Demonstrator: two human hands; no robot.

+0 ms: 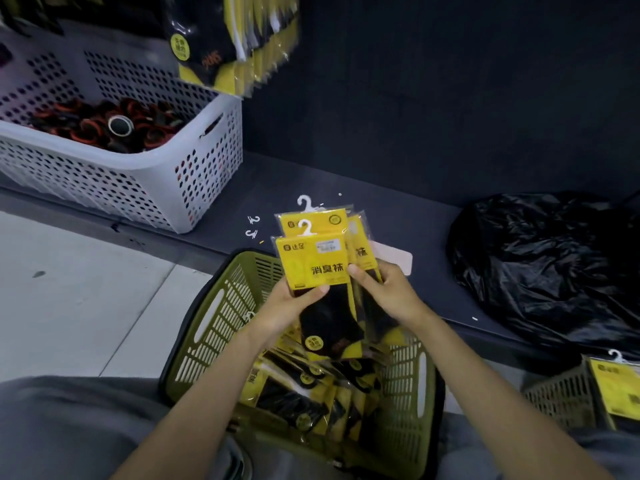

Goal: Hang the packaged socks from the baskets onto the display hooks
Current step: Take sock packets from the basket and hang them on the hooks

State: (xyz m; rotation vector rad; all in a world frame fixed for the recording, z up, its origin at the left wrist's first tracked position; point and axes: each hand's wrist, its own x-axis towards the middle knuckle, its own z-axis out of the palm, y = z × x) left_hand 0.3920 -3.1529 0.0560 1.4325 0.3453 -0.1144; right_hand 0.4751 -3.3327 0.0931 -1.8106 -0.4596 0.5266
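Grey-trousered lap (69,427) at the bottom, then the olive basket (207,327) right between the knees, stuffed with more yellow-and-black packs. Above it both hands are on a little fan of sock packs (313,261). The left hand (291,306) grips the front one with its thumb on the face, and the right hand (384,289) pinches the ones behind at their edge.

The packs run long-axis away from the person, with the white hanger hooks (306,227) at the far end and the black sock end toward the wrists. The hung packs (242,46) are up and left of the hands, well apart, so I'd guess the left hand has the shorter reach. Can't see the display hook itself. The packs look like clear film over yellow card, probably slippery.
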